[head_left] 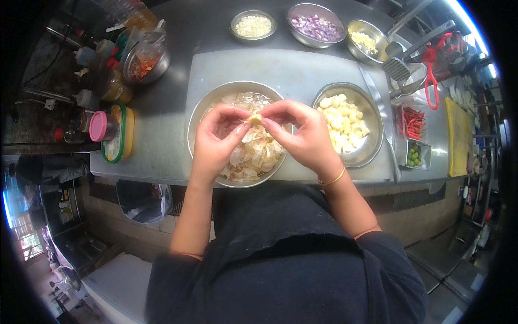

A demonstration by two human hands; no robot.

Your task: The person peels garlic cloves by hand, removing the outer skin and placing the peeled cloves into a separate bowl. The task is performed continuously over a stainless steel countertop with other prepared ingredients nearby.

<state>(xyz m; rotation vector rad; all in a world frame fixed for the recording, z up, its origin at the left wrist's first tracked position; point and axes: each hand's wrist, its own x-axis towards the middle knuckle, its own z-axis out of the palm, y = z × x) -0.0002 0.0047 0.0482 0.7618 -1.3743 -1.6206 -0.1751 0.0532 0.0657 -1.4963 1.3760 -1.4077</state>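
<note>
A garlic clove (255, 118) is pinched between the thumbs and forefingers of my left hand (220, 135) and my right hand (301, 131). Both hands are above a wide metal bowl (194, 109) that holds papery garlic skins (259, 152) in water. To the right of it, a second metal bowl (374, 139) contains many peeled garlic cloves (344, 117). The two bowls stand on a white cutting board (259, 65). My right wrist bears a thin gold-coloured bangle.
A long knife (376, 101) lies at the board's right edge. Metal bowls of chopped garlic (253, 26), chopped purple onion (315, 28) and yellowish pieces (363, 42) line the back. Red chillies (414, 123), small green citrus (415, 154) and red-handled scissors (432, 83) are right; lidded tubs (117, 131) are left.
</note>
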